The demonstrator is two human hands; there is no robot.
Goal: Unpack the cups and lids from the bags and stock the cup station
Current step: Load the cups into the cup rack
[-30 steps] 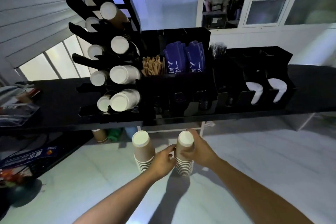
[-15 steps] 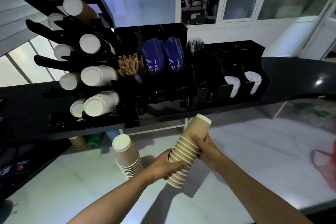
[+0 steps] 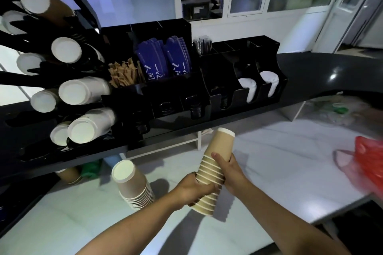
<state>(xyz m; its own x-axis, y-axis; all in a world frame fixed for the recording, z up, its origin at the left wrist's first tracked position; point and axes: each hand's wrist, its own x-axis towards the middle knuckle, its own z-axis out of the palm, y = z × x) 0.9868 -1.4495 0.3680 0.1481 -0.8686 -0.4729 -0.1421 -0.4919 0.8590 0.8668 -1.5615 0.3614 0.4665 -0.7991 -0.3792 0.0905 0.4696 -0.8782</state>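
Head view — tilted stack of nested brown cups (image 3: 219, 147) held above white counter (image 3: 279, 172), near black shelf (image 3: 310, 72). Gripped low by left hand (image 3: 192, 189), clasped mid-stack by right hand (image 3: 231, 174), fingers curled round. Probably light, crushable, apt to slide apart — best supported both ends, squeezed gently.

brown sticks (image 3: 124, 74) beside blue packets (image 3: 163, 60), black counter (image 3: 321, 72), white marbled table (image 3: 279, 167) below
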